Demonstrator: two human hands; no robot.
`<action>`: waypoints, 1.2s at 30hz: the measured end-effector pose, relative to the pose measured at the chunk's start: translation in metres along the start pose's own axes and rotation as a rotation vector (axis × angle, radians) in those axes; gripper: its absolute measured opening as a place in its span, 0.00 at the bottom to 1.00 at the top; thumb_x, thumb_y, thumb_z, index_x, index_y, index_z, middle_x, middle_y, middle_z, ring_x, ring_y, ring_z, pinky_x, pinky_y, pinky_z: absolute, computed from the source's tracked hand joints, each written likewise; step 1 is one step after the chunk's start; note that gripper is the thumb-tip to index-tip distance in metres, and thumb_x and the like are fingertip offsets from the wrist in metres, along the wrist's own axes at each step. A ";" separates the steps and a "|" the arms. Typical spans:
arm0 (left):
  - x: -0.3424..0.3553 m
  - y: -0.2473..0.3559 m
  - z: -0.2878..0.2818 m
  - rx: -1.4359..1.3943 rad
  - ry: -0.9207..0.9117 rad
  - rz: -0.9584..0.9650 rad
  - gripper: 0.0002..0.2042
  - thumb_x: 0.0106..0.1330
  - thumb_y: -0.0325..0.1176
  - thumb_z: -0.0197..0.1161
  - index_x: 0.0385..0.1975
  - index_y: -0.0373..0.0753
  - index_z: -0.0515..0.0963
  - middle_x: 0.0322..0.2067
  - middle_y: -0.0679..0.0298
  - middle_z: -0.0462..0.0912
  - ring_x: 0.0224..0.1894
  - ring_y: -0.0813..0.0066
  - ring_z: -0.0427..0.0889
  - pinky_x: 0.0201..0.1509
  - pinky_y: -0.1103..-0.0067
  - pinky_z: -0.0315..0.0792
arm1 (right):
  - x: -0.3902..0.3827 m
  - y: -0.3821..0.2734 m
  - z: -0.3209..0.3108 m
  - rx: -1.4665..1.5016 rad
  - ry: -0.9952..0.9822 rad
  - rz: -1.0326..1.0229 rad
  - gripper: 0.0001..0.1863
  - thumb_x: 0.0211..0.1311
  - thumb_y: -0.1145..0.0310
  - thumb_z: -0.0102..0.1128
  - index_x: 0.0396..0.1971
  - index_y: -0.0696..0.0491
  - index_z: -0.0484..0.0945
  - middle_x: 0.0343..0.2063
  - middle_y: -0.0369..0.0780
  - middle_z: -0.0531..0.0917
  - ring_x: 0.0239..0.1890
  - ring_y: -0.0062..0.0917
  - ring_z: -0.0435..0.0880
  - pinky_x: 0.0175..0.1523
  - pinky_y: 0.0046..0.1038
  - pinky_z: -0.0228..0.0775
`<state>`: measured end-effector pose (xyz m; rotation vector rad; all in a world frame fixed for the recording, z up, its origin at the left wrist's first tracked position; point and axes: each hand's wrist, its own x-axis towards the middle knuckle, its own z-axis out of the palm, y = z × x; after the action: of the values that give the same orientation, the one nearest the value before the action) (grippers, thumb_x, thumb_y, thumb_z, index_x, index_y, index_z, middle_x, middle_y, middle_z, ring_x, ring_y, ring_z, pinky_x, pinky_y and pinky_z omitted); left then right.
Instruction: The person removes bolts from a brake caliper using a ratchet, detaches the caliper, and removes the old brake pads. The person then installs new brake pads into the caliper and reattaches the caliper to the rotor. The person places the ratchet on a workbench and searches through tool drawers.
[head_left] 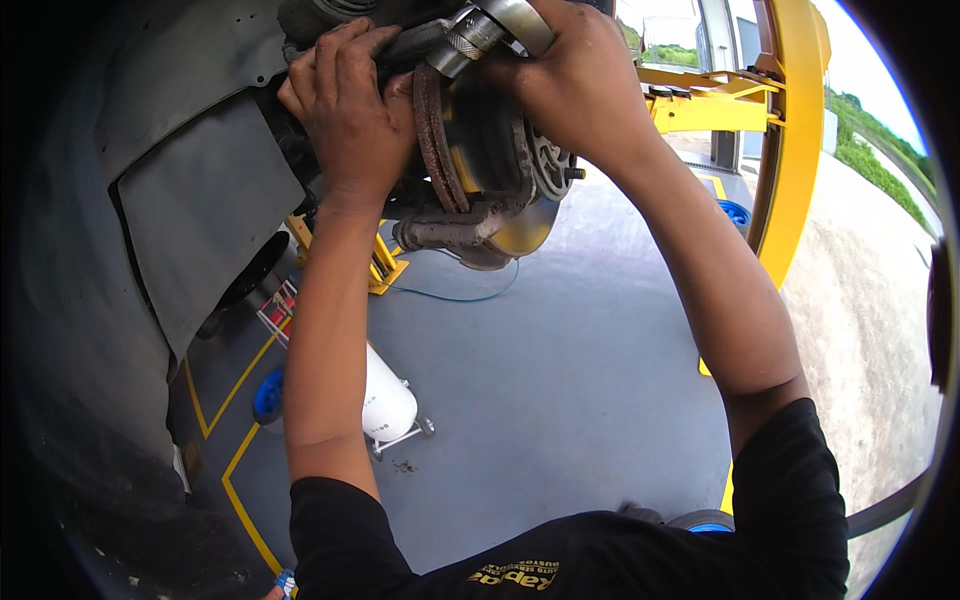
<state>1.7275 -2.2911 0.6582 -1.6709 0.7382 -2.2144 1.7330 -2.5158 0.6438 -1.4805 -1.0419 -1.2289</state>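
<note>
Shone silver on the tool [470,42], with a finely knurled ring. Showed mottled rust brown along the curved rim [432,140], grey with a golden sheen across the disc [535,230], dull grey-brown on the bracket [450,230], brassy on the stud [576,174]. Ran black over the shirt [640,565], printed in yellow. Glowed bright yellow down the post [796,130] and along the lift arm [710,113]. Spread blue-grey across the floor [560,380], striped with yellow lines. Showed white with dark marks on the tank [390,402], vivid blue on the wheel [268,397], teal on the hose [460,299], plain grey on the liner [205,200], green on the shrubs [865,160].
</note>
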 end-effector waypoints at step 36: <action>0.022 0.000 -0.039 -0.285 -0.164 -0.063 0.16 0.54 0.28 0.74 0.44 0.42 0.84 0.46 0.64 0.82 0.49 0.64 0.79 0.54 0.73 0.71 | 0.001 -0.023 -0.011 0.204 -0.110 0.274 0.15 0.53 0.68 0.68 0.41 0.58 0.82 0.32 0.50 0.87 0.39 0.41 0.88 0.46 0.37 0.76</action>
<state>1.6835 -2.2927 0.6683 -2.0067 1.0072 -2.0569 1.7085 -2.5211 0.6488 -1.4863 -0.9680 -0.8326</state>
